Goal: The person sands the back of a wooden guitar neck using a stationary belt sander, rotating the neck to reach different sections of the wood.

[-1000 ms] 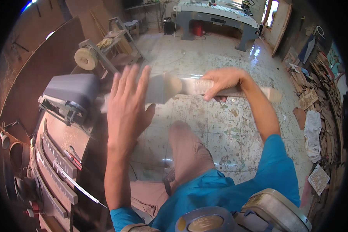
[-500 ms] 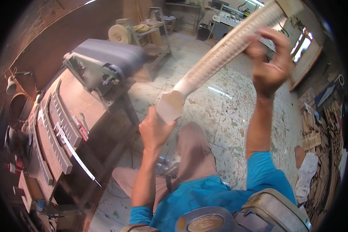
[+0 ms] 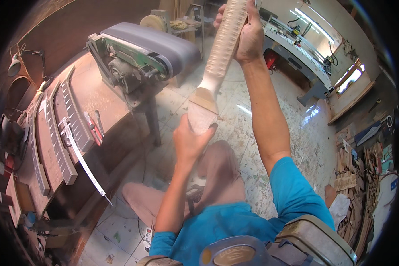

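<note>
Out in front of me is a long pale wooden workpiece (image 3: 225, 48), tilted up and away, with rows of notch-like ridges along its shaft. A smooth neck leads down to a wider, blocky end. My left hand (image 3: 190, 139) grips that lower end, thumb lying across its face. Farther up, my right hand (image 3: 249, 40) wraps around the shaft from behind, fingertips showing at its left edge. The far tip runs out of view. Left of the workpiece stands a belt sander (image 3: 146, 48) with a dark belt and green frame; a gap separates them.
On the wooden bench (image 3: 106, 126) at left lie curved notched wooden strips (image 3: 60, 137), a caliper (image 3: 82, 155) and red-handled tools (image 3: 93, 128). A desk lamp (image 3: 14, 66) stands behind. Wood scraps (image 3: 348, 181) pile up at right. A long machine table (image 3: 297, 57) is at the back.
My right hand, blurred and loose beside the shaft before, now holds it. The workpiece has swung more upright and its far end has come left. The view has shifted right.
</note>
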The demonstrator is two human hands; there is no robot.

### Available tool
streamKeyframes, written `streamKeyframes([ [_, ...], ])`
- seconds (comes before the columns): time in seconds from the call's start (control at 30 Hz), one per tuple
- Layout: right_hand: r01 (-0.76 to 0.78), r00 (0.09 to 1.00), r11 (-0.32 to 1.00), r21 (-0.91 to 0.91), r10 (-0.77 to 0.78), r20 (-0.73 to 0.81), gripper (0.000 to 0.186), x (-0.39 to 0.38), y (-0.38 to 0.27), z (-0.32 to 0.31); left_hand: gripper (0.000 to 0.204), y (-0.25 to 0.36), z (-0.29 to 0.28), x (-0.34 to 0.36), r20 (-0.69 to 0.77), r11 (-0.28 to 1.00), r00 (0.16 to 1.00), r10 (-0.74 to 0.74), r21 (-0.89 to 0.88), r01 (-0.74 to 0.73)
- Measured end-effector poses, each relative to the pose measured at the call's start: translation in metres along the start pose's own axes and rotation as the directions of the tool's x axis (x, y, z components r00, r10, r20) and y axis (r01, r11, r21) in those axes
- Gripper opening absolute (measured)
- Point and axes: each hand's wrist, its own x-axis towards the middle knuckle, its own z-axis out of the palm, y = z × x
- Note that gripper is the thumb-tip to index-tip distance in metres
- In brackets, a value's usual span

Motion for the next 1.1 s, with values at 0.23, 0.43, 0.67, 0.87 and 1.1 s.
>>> streamKeyframes([
  [0.23,-0.042,0.999,0.982,-0.186,0.034,-0.042,0.044,0.027,0.009,0.023,0.059,0.003,0.004,0.016,-0.045,0.999,0.999,-0.002,-0.050,0.000],
  [0.43,-0.014,0.999,0.913,-0.408,-0.009,-0.053,0.040,0.040,0.019,0.052,0.057,-0.010,0.002,0.028,-0.008,0.979,1.000,0.003,-0.206,-0.004],
  [0.67,-0.007,1.000,0.871,-0.491,-0.001,-0.015,0.041,0.052,0.028,0.073,0.056,-0.011,0.004,0.036,0.028,0.976,0.999,0.023,-0.219,-0.017],
  [0.87,-0.076,0.997,0.851,-0.520,0.065,-0.038,0.045,0.051,0.033,0.077,0.057,-0.017,0.013,0.035,0.009,0.987,1.000,0.022,-0.162,-0.021],
  [1.1,-0.095,0.993,0.844,-0.528,0.120,0.014,0.036,0.047,0.041,0.091,0.056,-0.021,0.007,0.041,0.192,0.932,0.981,-0.006,-0.355,0.075],
])
